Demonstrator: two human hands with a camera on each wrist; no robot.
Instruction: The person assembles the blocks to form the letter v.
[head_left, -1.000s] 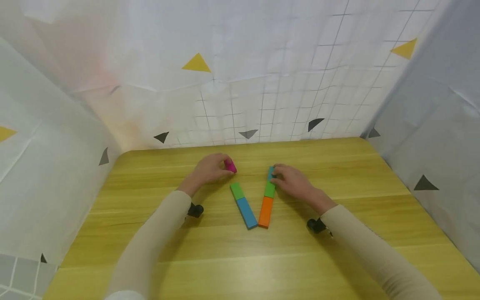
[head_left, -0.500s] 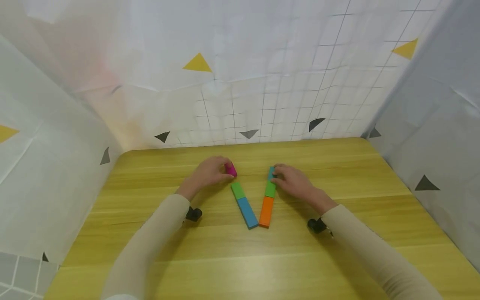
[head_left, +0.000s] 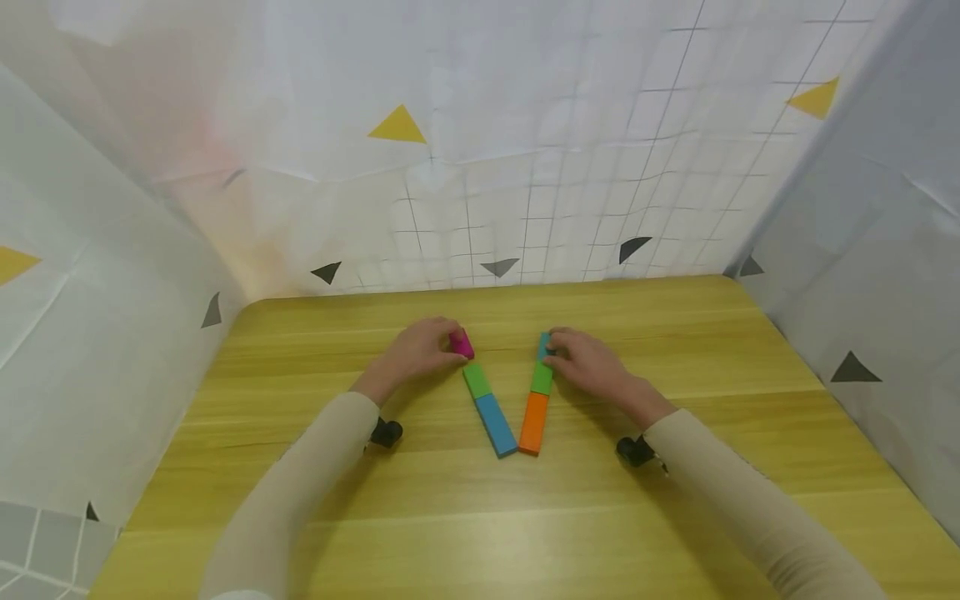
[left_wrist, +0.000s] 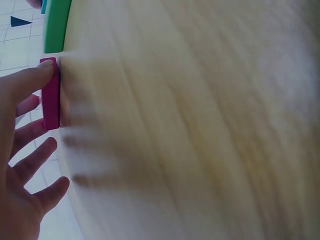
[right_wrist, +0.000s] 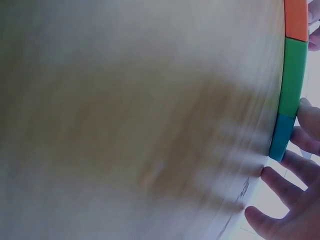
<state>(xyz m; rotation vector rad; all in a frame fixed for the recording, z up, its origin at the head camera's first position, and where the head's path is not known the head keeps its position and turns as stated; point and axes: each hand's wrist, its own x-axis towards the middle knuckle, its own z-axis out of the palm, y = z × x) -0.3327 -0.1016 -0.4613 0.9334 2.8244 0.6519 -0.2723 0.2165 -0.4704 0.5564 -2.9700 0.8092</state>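
Note:
In the head view, my left hand (head_left: 415, 357) pinches a magenta block (head_left: 462, 344), with the thumb near its lower end and a finger at its far end. A narrow gap parts it from the green block (head_left: 476, 381), which adjoins a longer blue block (head_left: 497, 426). My right hand (head_left: 588, 363) holds the small blue block (right_wrist: 282, 137) at the far end of the other row, its thumb by the joint with a second green block (head_left: 542, 377). An orange block (head_left: 533, 423) ends that row. The two rows form a V on the table.
The wooden table (head_left: 480, 525) is bounded by white sheets (head_left: 480, 208) at the back and both sides, marked with yellow and dark triangles. Black wrist cameras (head_left: 387, 432) sit under both forearms.
My left hand has brought the magenta block down toward the green block, narrowing the gap between them. My right hand stays in place at the small blue block.

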